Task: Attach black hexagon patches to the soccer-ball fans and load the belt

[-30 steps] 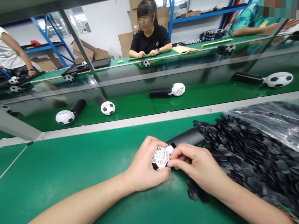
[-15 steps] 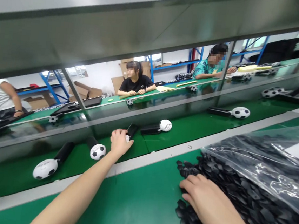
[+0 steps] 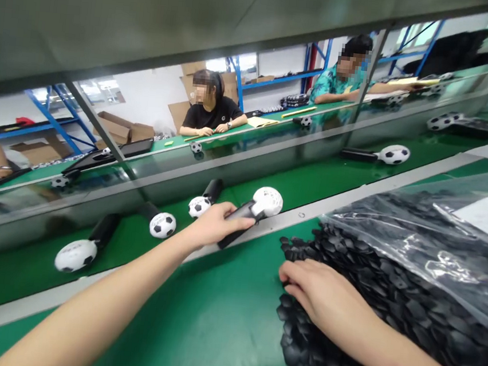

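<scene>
My left hand (image 3: 218, 223) is closed around the black handle of a soccer-ball-headed piece (image 3: 268, 201), whose white head points to the far right, over the belt's near metal rail. My right hand (image 3: 318, 288) rests at the left edge of a heap of small flat black plastic pieces (image 3: 404, 313). Its fingers are curled together, and their tips are partly hidden, so what they pinch cannot be made out. Beyond my left wrist lie more black-handled soccer-ball pieces on the green belt, one white-and-black ball head (image 3: 199, 206) close behind it and another (image 3: 163, 225) to its left.
A clear plastic bag (image 3: 436, 247) covers the back of the heap. The metal rail (image 3: 301, 214) divides the green worktop (image 3: 223, 313) from the belt (image 3: 313, 181). A wide metal panel (image 3: 155, 30) hangs overhead. Several people sit or stand across the line.
My left hand has lifted a soccer-ball-headed piece from the belt and brought it right, toward the rail. The right hand stays at the heap. The camera view has shifted.
</scene>
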Motion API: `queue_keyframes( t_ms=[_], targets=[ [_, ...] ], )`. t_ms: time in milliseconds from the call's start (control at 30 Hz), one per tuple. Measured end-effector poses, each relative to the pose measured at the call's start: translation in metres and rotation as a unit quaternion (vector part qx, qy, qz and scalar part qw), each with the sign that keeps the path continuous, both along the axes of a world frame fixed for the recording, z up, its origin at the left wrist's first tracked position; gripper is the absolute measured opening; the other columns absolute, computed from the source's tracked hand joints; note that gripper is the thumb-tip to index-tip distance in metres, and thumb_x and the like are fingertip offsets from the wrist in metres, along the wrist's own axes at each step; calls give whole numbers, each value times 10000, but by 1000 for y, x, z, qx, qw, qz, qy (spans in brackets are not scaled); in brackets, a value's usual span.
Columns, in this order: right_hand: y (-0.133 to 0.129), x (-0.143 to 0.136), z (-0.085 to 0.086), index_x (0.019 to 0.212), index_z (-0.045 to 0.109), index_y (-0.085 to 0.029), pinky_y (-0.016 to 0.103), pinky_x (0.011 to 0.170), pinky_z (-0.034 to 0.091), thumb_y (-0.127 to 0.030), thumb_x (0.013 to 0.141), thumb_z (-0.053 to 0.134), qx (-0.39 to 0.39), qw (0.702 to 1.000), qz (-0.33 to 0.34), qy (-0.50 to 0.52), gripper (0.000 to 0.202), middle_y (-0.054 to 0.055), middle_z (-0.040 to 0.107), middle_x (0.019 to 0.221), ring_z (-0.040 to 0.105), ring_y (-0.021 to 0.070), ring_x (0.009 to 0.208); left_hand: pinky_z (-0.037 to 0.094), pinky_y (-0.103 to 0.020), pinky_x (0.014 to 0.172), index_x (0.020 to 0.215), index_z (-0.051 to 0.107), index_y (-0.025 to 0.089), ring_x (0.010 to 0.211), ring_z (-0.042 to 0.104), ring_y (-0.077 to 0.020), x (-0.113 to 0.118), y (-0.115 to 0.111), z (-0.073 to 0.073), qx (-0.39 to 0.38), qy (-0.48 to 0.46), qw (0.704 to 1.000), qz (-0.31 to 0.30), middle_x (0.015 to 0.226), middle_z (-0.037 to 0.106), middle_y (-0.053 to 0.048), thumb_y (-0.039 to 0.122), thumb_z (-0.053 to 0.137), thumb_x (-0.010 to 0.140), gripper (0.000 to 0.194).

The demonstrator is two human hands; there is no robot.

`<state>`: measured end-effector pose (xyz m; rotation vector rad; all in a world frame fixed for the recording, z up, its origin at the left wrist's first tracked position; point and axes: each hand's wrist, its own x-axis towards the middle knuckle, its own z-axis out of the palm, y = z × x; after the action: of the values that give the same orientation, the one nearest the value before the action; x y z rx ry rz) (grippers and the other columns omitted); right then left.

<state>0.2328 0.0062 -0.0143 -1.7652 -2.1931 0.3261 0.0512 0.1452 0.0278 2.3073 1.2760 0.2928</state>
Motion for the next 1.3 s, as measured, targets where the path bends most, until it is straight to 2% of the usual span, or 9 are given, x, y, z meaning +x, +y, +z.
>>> queue_keyframes(
  t_ms=[67, 167, 267, 400, 467, 600, 833, 1133, 1300],
  targets=[
    [-2, 1, 0, 818, 559, -212, 294, 630, 446, -91, 832, 457, 1, 998, 19, 52, 158, 2, 614, 742, 578, 179, 694, 402, -224, 590, 928, 540, 171, 728, 558, -157, -35, -42, 0, -147, -97, 984, 5, 817, 597, -8, 567, 526, 737, 439],
    [-3, 2, -5, 858, 565, -223, 278, 619, 464, -179, 864, 446, -5, 992, 22, 122, 127, 1, 633, 772, 595, 167, 690, 433, -254, 640, 959, 512, 171, 767, 563, -168, -74, -92, -11, -268, -137, 952, 55, 854, 599, -21, 525, 515, 770, 401],
    [-3, 2, -11, 932, 589, -222, 278, 655, 486, -206, 850, 476, -1, 988, 30, 150, 141, 20, 653, 841, 617, 176, 749, 440, -376, 797, 1079, 499, 196, 944, 551, -245, -89, -118, -21, -157, -77, 980, 94, 1009, 590, -73, 500, 521, 773, 432],
    [-5, -1, -13, 882, 624, -230, 310, 717, 480, -249, 880, 444, 39, 988, 87, 121, 181, 37, 617, 899, 596, 189, 818, 270, -496, 1017, 1330, 307, 253, 1273, 287, -321, -75, -113, -21, 70, 8, 996, 50, 1382, 339, -108, 422, 621, 705, 719],
    [-6, -2, -12, 855, 625, -229, 315, 715, 478, -270, 887, 440, 49, 988, 91, 117, 192, 37, 608, 888, 589, 190, 814, 272, -497, 1025, 1379, 208, 246, 1305, 235, -330, -64, -103, -20, 66, 29, 997, 19, 1437, 251, -111, 437, 647, 675, 851],
    [-8, -6, -8, 920, 611, -225, 313, 733, 478, -281, 885, 453, 46, 983, 67, 163, 172, 35, 622, 894, 590, 188, 825, 313, -446, 1016, 1406, 108, 173, 1268, 316, -300, -51, -95, -26, 58, 64, 996, -1, 1398, 322, -141, 279, 575, 753, 810],
    [-16, -15, 5, 988, 596, -253, 289, 733, 469, -272, 901, 424, 18, 970, 89, 223, 194, 20, 605, 891, 582, 169, 833, 361, -432, 982, 1413, -10, 202, 1184, 392, -279, -51, -129, -27, 38, 93, 992, -74, 1356, 348, -126, 225, 545, 767, 852],
    [-29, -27, 8, 858, 605, -248, 235, 625, 453, -225, 863, 490, -3, 962, 104, 252, 117, -3, 602, 833, 575, 134, 733, 356, -396, 1013, 1394, 169, 263, 1245, 346, -245, -46, -125, -21, -8, 23, 998, -58, 1380, 308, -73, 189, 521, 744, 743],
    [-28, -33, 3, 807, 621, -236, 226, 579, 423, -187, 849, 516, -19, 955, 98, 278, 123, -17, 603, 752, 553, 118, 662, 407, -403, 959, 1339, 300, 276, 1160, 438, -248, -42, -123, -20, -23, -12, 998, -66, 1295, 420, -56, 360, 628, 717, 708]
  ],
)
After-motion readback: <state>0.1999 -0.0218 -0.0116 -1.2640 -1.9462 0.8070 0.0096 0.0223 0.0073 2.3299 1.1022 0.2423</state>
